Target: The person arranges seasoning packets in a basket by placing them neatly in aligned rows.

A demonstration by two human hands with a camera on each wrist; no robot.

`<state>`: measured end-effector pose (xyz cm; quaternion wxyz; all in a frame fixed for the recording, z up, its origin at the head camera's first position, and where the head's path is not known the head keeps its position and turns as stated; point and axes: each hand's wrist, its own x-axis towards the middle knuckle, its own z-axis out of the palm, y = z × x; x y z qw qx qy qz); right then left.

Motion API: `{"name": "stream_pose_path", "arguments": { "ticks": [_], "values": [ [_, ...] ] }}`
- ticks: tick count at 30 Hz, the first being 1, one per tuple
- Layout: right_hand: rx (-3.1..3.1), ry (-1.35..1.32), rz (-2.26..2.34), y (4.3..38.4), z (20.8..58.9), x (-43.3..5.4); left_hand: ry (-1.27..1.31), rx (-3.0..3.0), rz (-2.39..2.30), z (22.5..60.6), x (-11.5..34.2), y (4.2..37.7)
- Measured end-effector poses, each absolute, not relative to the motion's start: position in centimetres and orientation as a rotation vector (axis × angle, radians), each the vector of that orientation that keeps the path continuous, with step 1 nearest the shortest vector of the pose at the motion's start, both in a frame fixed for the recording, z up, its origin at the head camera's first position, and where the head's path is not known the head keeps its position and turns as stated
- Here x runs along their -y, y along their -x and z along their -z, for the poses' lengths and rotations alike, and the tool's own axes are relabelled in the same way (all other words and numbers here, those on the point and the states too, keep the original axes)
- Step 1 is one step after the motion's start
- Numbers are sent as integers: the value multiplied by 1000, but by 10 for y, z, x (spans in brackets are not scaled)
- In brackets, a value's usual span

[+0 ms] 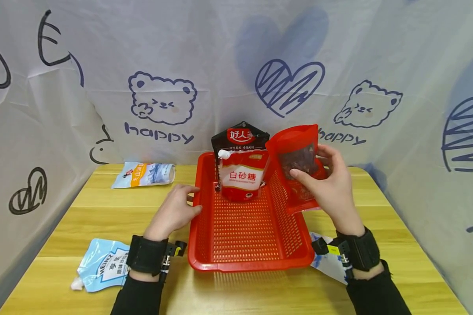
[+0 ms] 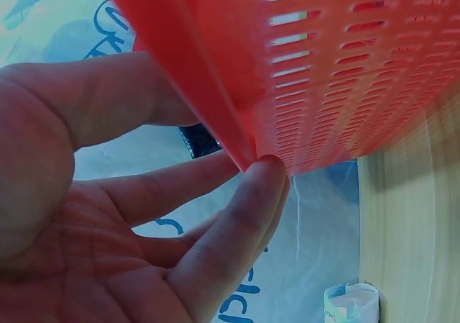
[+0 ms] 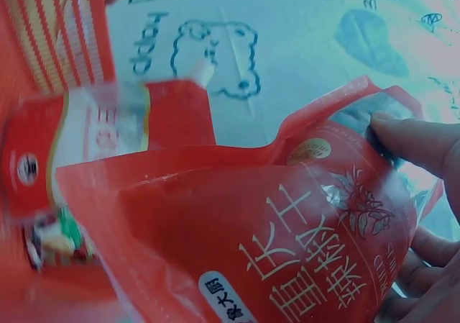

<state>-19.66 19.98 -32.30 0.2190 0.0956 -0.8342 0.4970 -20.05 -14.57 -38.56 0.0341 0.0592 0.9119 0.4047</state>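
My left hand [image 1: 176, 209] grips the left rim of a red plastic basket [image 1: 244, 265], with thumb and fingers around its edge in the left wrist view. A red pouch of dried chillies [image 1: 295, 175], with a dark clear window, is in my right hand [image 1: 335, 188]. The pouch is held tilted over the basket's right side; its printed face shows in the right wrist view. Inside the basket, a red and white pouch of white sugar [image 1: 242, 177] with a white spout leans on a black pouch [image 1: 240, 134] at the back.
A pale blue and orange packet [image 1: 143, 175] lies at the back left of the wooden table [image 1: 205, 293]. Front left is a light blue Heinz pouch [image 1: 106, 264], partly behind my wrist. Another white and blue packet [image 1: 329, 264] lies right of the basket. A printed cloth [image 1: 220, 65] hangs behind.
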Motion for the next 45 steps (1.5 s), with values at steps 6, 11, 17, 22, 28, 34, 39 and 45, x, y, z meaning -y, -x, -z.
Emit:
{"name": "stream_pose_path", "arguments": {
  "ticks": [6,11,17,22,28,34,39,45],
  "values": [
    [2331,-289,-1468,189,331,-178,-174,-2803,-1245,386,147,200],
    [2363,-280,-1541,182,337,-164,-161,-2789,-1252,386,148,200],
    [2393,-254,-1627,181,343,-149,-158,-2798,-1241,386,148,200],
    [2412,-263,-1641,178,347,-138,-165,-2801,-1239,386,147,200],
    [2427,-311,-1638,179,353,-128,-168,-2811,-1232,385,147,199],
    [2440,-331,-1631,179,355,-127,-182,-2827,-1219,384,146,198],
    [2432,-374,-1659,178,356,-128,-184,-2857,-1289,379,144,193],
    [2440,-426,-1612,178,356,-128,-270,-2883,-1526,364,139,183]
  ]
}}
